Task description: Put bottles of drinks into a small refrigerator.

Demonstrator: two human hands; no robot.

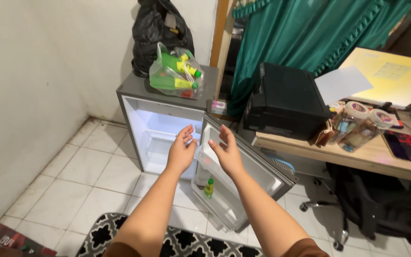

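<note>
While the fridge [134, 102] stands open against the wall, its door [258, 166] swung right, both hands hover empty before it: the left hand [181, 151] spread, palm inward; the right hand [227, 152] likewise loose near the door shelf, where a green bottle [209, 187] stands upright below.

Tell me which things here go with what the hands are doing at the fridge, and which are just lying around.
In hand:
left hand, empty
right hand, empty
small fridge
open fridge door
green bottle in the door shelf

Lying about:
clear bag of bottles
black bag
printer
two jars
desk
rug
</note>
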